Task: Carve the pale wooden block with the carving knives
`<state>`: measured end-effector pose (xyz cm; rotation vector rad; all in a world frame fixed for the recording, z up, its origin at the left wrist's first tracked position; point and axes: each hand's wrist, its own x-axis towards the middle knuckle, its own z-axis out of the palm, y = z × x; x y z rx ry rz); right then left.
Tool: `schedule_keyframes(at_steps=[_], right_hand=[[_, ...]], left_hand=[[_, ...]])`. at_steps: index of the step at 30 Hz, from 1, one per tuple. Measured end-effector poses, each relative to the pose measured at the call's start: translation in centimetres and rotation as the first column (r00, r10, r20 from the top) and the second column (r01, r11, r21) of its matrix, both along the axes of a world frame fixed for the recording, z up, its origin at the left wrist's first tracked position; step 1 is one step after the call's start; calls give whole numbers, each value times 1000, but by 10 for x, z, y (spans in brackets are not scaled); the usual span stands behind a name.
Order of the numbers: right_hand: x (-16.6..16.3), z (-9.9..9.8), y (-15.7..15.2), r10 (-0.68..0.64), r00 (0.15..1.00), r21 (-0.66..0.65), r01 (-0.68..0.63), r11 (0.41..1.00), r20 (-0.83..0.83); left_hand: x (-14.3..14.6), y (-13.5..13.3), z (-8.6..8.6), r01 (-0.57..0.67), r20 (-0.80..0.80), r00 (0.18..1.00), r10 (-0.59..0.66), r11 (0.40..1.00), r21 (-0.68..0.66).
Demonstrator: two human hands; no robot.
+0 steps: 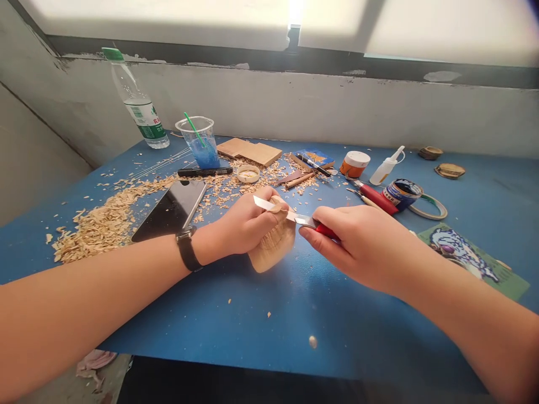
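My left hand (pixel 244 221) is closed around a pale piece of carved wood (pixel 275 241), which it holds above the blue table. The wood's lower end is slightly blurred. In my right hand (pixel 353 241) is a utility knife (pixel 303 220) with a red handle, gripped in the closed fingers. Its long blade points left and lies across the upper part of the wood, close to my left thumb. A curled shaving (pixel 278 208) sits at the blade. My left fingertips are partly hidden behind the wood and blade.
Wood shavings (pixel 96 230) are heaped at the left, beside a phone (pixel 170 210). Behind stand a water bottle (pixel 145 115), a plastic cup (pixel 201 143) and flat boards (pixel 250 151). To the right are a paint jar (pixel 355 164), a glue bottle (pixel 385 169), a tape roll (pixel 438 207) and a green picture card (pixel 516 286).
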<state>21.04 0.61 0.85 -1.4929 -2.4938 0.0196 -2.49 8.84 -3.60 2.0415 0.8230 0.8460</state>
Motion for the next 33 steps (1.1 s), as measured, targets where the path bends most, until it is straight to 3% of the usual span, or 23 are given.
schedule_keyframes(at_steps=[14,25,33], right_hand=[[-9,-6,-6,23,997,-14,-24,1000,-73],[-10,-8,-7,-70,998,107,69,992,4],[-14,-10,-11,-163,984,157,149,976,78]], left_hand=[[0,-1,3,16,-11,1000,-16,999,41],[6,1,-1,12,55,998,-9,998,-58],[8,0,3,-74,-21,997,73,996,-42]])
